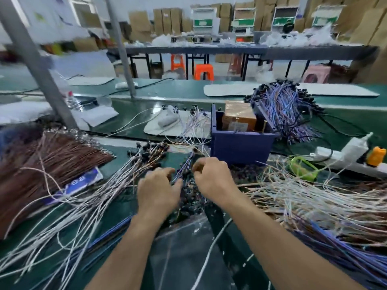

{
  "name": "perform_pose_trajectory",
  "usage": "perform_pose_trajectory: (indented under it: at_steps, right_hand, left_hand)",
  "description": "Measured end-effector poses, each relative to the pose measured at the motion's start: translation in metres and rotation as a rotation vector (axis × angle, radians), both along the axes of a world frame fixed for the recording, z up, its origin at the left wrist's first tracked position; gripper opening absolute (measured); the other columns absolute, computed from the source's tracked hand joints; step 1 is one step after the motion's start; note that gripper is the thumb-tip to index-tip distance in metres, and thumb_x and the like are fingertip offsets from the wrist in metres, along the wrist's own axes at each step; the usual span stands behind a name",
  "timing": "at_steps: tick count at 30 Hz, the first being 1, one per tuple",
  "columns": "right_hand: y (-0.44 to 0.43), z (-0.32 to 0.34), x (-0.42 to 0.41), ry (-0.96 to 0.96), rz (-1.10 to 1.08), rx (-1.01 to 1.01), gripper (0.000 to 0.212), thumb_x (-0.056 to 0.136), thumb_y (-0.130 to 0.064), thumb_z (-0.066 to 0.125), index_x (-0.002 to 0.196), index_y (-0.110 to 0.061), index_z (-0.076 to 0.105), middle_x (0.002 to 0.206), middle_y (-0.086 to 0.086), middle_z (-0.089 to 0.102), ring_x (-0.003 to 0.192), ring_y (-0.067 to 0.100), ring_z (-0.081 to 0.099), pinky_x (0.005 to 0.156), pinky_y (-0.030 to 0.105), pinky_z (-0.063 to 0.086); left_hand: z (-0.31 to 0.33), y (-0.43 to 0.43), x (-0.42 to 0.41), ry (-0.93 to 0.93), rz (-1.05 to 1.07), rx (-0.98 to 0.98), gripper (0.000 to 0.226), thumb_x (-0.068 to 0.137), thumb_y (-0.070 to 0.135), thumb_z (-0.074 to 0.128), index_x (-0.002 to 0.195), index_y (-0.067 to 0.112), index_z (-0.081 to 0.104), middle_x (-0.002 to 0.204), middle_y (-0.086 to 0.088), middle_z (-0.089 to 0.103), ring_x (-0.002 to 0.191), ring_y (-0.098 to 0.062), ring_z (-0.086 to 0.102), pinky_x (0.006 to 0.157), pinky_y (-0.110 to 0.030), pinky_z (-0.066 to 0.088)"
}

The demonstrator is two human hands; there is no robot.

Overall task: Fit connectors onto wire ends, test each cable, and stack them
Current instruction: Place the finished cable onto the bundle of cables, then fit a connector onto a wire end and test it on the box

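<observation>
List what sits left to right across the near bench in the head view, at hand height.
brown wire bundle → blue printed packet → left hand → right hand → green plastic item → orange spool. The blue bin is left out because it overlaps the right hand.

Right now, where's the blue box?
Head view, centre of the bench: the blue box sits just beyond the right hand, with a pile of purple cables behind it to the right.

The left hand point(159, 191) and right hand point(212, 178) pinch a thin wire bundle point(185, 167) between them — black connectors point(192, 203) heaped just beneath, a blue bin point(238, 143) beyond the right hand.
</observation>
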State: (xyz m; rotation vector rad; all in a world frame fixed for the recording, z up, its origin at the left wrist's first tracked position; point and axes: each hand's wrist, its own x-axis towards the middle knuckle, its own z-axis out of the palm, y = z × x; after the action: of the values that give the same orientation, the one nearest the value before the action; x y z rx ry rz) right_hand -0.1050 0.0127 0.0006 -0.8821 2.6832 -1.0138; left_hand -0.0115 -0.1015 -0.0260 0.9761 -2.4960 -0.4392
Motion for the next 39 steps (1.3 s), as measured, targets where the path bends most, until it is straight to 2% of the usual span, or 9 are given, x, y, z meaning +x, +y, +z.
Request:
perform_pose_trajectory:
  at_steps: [3,8,14,19,22,27,30,34,39]
  right_hand:
    - [-0.01,-0.004,0.002,0.0,-0.024,-0.015,0.02,0.09,-0.016,0.059,0.091,-0.027,0.075,0.093,-0.002,0.076,0.085,0.021,0.067,0.078,0.03,0.055]
    - [0.014,-0.01,0.01,0.083,-0.048,-0.078,0.016,0.095,-0.022,0.059,0.099,-0.029,0.073,0.086,-0.01,0.073,0.074,0.011,0.066,0.074,0.035,0.058]
    - [0.05,-0.016,0.014,0.069,-0.098,-0.252,0.015,0.094,-0.02,0.065,0.092,-0.031,0.076,0.07,-0.018,0.069,0.068,-0.001,0.064,0.055,0.015,0.048]
    - [0.05,-0.021,0.014,-0.049,-0.077,-0.364,0.018,0.093,-0.018,0.067,0.086,-0.032,0.077,0.075,-0.025,0.07,0.069,0.001,0.065,0.056,0.016,0.048]
    - [0.05,-0.021,0.013,-0.133,-0.085,-0.427,0.022,0.092,-0.016,0.068,0.08,-0.033,0.076,0.072,-0.017,0.072,0.065,0.008,0.066,0.055,0.025,0.051]
    - [0.05,-0.02,0.012,-0.203,-0.068,-0.474,0.022,0.092,-0.018,0.067,0.081,-0.035,0.076,0.071,-0.01,0.073,0.065,0.014,0.068,0.061,0.036,0.056]
    - [0.049,-0.021,0.012,-0.169,-0.06,-0.451,0.021,0.093,-0.017,0.068,0.084,-0.034,0.076,0.072,-0.015,0.072,0.063,0.009,0.066,0.056,0.028,0.054]
    - [0.048,-0.024,0.014,-0.086,-0.043,-0.358,0.021,0.095,-0.016,0.065,0.101,-0.032,0.077,0.078,-0.019,0.072,0.07,-0.004,0.063,0.061,0.009,0.043]
    - [0.046,-0.021,0.017,-0.008,-0.003,-0.28,0.029,0.093,-0.013,0.061,0.11,-0.031,0.076,0.095,-0.02,0.074,0.087,-0.018,0.059,0.074,-0.003,0.037]
  left_hand:
    - [-0.008,-0.004,-0.006,-0.057,-0.012,0.02,0.034,0.095,0.045,0.065,0.124,0.029,0.071,0.118,0.003,0.068,0.111,-0.022,0.06,0.097,-0.038,0.045]
    - [-0.009,-0.009,-0.003,0.14,0.068,0.009,0.011,0.092,0.036,0.074,0.088,0.029,0.082,0.077,0.012,0.075,0.059,0.0,0.046,0.09,-0.035,0.044]
    - [-0.003,-0.001,-0.002,0.381,0.085,-0.033,0.008,0.091,0.024,0.076,0.087,0.024,0.083,0.071,0.008,0.075,0.061,0.015,0.033,0.088,-0.029,0.029]
    - [0.007,0.01,-0.001,0.475,0.146,0.005,0.008,0.091,0.022,0.075,0.085,0.023,0.081,0.054,0.028,0.051,0.056,0.01,0.037,0.076,-0.034,0.042]
    - [0.006,0.009,-0.003,0.474,0.173,0.108,0.016,0.096,0.027,0.069,0.082,0.028,0.076,0.057,0.027,0.052,0.06,-0.011,0.058,0.063,-0.029,0.043]
    - [0.003,0.007,-0.006,0.523,0.144,0.158,0.017,0.097,0.026,0.067,0.082,0.025,0.075,0.062,0.02,0.065,0.06,-0.003,0.062,0.055,-0.022,0.042]
    - [0.001,0.006,-0.006,0.395,0.15,0.093,0.011,0.095,0.027,0.068,0.093,0.026,0.079,0.075,0.01,0.073,0.074,-0.018,0.065,0.079,-0.036,0.051]
    - [-0.001,0.002,-0.007,0.267,0.133,-0.042,0.032,0.087,0.019,0.077,0.118,0.023,0.078,0.129,0.0,0.071,0.121,-0.023,0.056,0.109,-0.039,0.036]
    - [-0.002,0.01,-0.008,0.182,-0.148,-0.217,0.014,0.074,0.04,0.087,0.086,0.036,0.083,0.094,0.019,0.076,0.097,-0.015,0.056,0.088,-0.031,0.03]
